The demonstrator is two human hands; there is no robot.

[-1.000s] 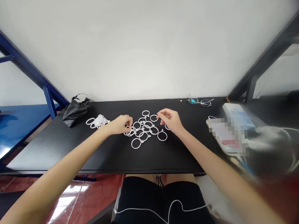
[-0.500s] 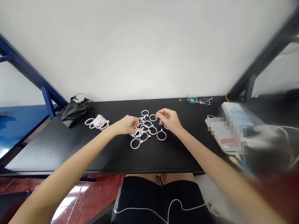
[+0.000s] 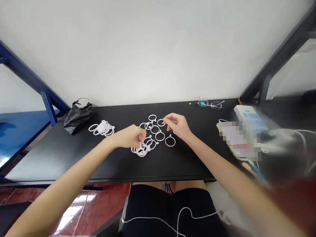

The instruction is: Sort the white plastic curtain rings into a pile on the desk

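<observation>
White rings (image 3: 143, 151) lie on the black table (image 3: 177, 164) at my twelve o'clock. My left hand (image 3: 131, 136) pinches several; my right hand (image 3: 179, 126), fingertips together, meets another's edge, gripping or not I cannot tell

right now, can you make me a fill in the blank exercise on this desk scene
The rings at the fingertips of the left hand are coloured ____.
The crumpled bag is coloured ____.
The eyeglasses lie closer to the person's ____ hand.

Missing words: white; black; right.
</observation>
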